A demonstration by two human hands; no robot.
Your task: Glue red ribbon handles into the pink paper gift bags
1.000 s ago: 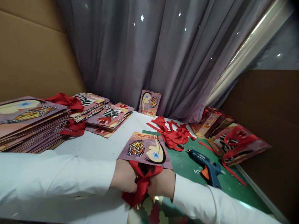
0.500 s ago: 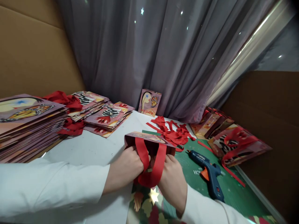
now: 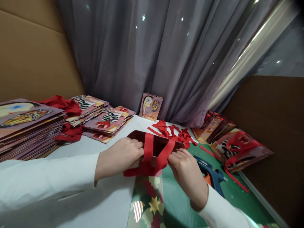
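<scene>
A small purple paper gift bag (image 3: 156, 144) with red ribbon handles (image 3: 152, 158) is held up over the table, its mouth turned toward me. My left hand (image 3: 121, 155) grips its left edge with curled fingers. On the right edge my right hand (image 3: 186, 171) pinches the bag beside the ribbon. The ribbon loops hang down between both hands. Under them lies a glossy sheet printed with stars (image 3: 148, 205).
Stacks of flat printed bags (image 3: 26, 126) (image 3: 104, 120) fill the left side of the white table. Loose red ribbons (image 3: 177, 133) and a blue glue gun (image 3: 211, 174) lie on the green mat (image 3: 235, 190). More bags (image 3: 235, 145) lean at right. One bag (image 3: 150, 107) stands by the curtain.
The bag lay flat showing its butterfly print, with both hands bunching the ribbon at its near edge. Now it is tipped up with its mouth toward me, a hand on each side.
</scene>
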